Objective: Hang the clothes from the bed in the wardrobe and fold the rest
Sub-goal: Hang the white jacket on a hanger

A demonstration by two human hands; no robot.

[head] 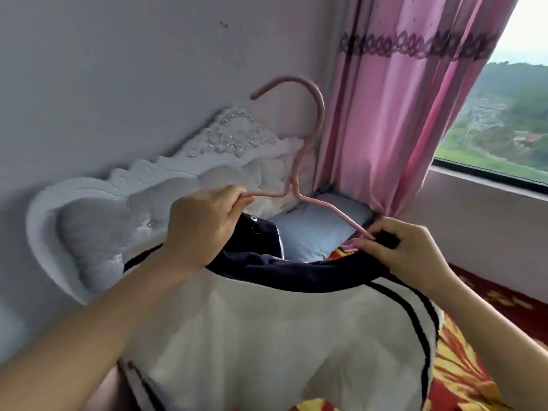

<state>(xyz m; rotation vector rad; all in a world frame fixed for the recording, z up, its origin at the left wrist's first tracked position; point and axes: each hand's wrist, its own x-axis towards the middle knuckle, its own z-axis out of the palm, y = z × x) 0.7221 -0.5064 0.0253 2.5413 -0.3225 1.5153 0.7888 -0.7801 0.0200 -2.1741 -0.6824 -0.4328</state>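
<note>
A white top (267, 336) with a navy collar (296, 277) and thin dark stripes is held up over the bed, half threaded onto a pink hanger (321, 114). The cloth looks soft, light and slightly fleecy. It sags and folds freely, so it likely needs support at both shoulders, not at the hem. The hanger is a thin, stiff rod, probably coated wire, with its hook pointing up. It is best held by its arms or neck.

The left hand (204, 223) has its fingers curled round the hanger's left arm, just above the collar. The right hand (406, 250) pinches dark cloth between thumb and fingertips at the tip of the hanger's right arm, apparently drawing the shoulder over it.

No brand, label or writing can be read. A small round mark on the collar may be a snap, but it is too small to tell.

Behind are a blue pillow (314, 232), a carved white headboard (118, 203), a red and yellow bedcover (462, 366), a pink curtain (400, 114) and a window (510, 108).
</note>
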